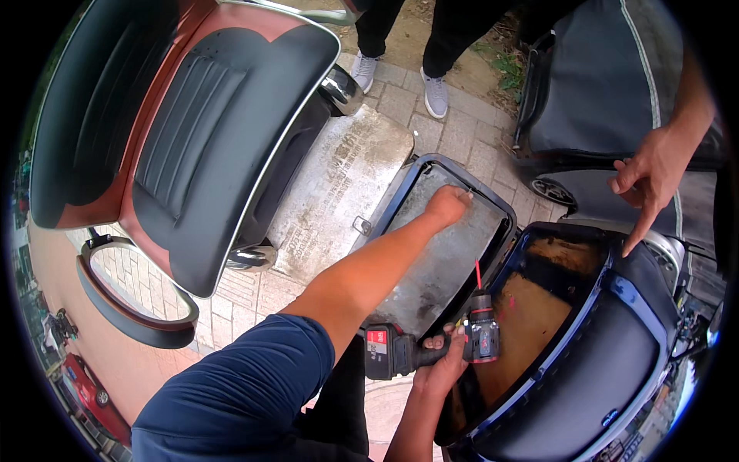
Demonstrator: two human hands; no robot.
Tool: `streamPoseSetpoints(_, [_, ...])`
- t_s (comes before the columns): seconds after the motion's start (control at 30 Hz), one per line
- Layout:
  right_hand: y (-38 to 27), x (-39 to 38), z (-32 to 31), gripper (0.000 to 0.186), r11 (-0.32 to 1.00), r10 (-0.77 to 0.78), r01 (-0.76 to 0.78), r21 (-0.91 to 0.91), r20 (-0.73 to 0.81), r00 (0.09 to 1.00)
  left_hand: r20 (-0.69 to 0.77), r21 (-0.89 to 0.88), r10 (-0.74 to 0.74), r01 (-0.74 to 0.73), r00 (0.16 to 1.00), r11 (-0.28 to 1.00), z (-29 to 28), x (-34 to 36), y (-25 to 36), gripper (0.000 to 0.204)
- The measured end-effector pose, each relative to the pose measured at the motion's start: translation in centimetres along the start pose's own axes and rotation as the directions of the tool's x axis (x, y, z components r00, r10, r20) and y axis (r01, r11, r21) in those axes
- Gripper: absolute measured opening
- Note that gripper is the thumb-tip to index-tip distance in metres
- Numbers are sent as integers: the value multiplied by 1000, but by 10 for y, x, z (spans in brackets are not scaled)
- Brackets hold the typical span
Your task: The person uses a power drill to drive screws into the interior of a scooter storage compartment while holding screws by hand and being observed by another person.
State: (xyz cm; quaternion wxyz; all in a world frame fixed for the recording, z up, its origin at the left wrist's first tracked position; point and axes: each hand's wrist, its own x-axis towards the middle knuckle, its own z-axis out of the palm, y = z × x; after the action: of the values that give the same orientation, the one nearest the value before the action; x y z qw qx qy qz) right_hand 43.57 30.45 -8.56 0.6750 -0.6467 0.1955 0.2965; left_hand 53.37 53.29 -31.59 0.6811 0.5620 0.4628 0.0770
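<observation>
My right hand (pixel 444 366) is wrapped round the grip of a black and red cordless drill (pixel 483 331). A thin red bit points away from me. My left arm stretches across a dark-framed panel (pixel 419 254) with a worn grey surface. My left hand (pixel 449 206) is closed in a pinch near that panel's far right corner; what its fingers hold is too small to make out. Beside the panel stands an uncovered dark blue box (pixel 531 362) with a stained, tan bottom. The drill sits over the box's left edge, its bit near the gap between panel and box.
Another person's hand (pixel 654 173) points down at the box's far rim. A black and red padded seat (pixel 192 131) with an armrest (pixel 138 296) stands at left, next to a scuffed metal footplate (pixel 342 185). A person's shoes (pixel 435 92) are on the paving; a covered vehicle (pixel 608 85) stands far right.
</observation>
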Motion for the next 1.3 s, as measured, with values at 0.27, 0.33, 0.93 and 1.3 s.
streamPoseSetpoints(0.27, [35,61,-1,29,872,189,-234,430,145,971,179,-304,-193,241,965,922,-16,0,18,26])
streamPoseSetpoints(0.33, [44,70,-1,26,832,215,-261,490,148,965,208,-294,-209,265,956,918,-18,-3,21,24])
streamPoseSetpoints(0.93, [93,132,1,35,781,43,-289,553,415,909,227,-181,-89,132,970,975,-18,-6,14,26])
streamPoseSetpoints(1.3, [34,91,10,37,848,-518,371,380,439,734,329,-165,-100,161,939,973,-24,5,13,22])
